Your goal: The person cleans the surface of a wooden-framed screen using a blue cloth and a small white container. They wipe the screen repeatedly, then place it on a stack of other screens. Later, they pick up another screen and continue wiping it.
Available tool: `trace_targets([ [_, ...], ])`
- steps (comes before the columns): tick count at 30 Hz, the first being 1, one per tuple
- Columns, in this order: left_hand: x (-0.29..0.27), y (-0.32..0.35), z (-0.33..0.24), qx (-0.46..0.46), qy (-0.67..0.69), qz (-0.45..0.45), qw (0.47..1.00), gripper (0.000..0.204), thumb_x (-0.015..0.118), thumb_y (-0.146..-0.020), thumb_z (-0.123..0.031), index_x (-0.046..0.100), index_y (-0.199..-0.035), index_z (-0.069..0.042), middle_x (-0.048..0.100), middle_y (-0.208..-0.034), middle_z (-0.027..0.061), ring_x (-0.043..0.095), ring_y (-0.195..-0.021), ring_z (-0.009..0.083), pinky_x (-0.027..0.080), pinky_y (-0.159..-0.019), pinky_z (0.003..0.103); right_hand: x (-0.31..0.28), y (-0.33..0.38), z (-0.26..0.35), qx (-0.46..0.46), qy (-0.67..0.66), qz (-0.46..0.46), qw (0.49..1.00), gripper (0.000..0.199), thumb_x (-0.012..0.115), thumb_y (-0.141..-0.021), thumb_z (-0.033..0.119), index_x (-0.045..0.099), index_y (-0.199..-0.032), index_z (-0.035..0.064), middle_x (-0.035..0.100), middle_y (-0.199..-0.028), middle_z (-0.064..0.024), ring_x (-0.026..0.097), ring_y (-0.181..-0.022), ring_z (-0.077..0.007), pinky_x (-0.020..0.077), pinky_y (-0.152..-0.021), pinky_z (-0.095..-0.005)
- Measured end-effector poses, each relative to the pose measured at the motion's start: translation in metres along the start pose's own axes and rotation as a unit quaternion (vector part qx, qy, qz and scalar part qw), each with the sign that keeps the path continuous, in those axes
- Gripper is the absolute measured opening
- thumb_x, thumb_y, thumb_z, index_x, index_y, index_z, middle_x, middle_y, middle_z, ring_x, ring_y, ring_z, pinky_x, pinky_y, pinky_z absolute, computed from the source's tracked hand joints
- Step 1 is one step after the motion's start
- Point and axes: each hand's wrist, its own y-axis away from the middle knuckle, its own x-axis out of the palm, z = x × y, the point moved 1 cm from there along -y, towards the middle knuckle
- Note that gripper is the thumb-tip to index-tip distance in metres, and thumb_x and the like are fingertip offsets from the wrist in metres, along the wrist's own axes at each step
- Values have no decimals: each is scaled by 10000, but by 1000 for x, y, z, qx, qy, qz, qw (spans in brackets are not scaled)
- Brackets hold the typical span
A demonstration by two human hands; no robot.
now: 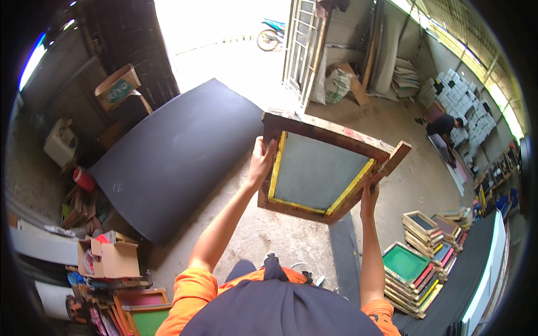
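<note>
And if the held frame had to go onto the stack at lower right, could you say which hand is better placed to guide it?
Probably the right hand: it holds the wooden frame on the side nearer the frame stack, while the left hand holds the opposite side.

The left hand (pixel 262 159) grips, its forearm (pixel 227 221) slanting behind. To its right, the right hand (pixel 369 199) grips too.

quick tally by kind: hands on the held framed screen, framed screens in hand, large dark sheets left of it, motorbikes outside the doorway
Hands: 2 (left hand, right hand)
Held framed screen: 1
Large dark sheet: 1
Motorbike: 1
Total: 5
</note>
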Motion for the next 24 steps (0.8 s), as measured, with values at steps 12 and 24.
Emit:
trace_targets([
  [12, 154, -230, 108, -97, 1, 222, 970, 788, 561, -833, -428, 176, -1364, 10, 401, -1291, 158, 409, -1162, 199, 337, -945, 297, 5, -138, -74, 57, -40, -229, 971, 270, 645, -765, 98, 518, -989, 16, 521, -911, -8, 476, -847, -105, 375, -760, -261],
  [24, 347, -406, 183, -82, 184, 408, 890, 235, 576, -847, -231, 482, -973, -56, 528, -818, -20, 469, -735, 56, 397, -633, 213, -2, -251, -107, 99, -12, -408, 907, 276, 667, -754, 98, 528, -980, 24, 554, -918, -17, 519, -859, -114, 385, -800, -267],
])
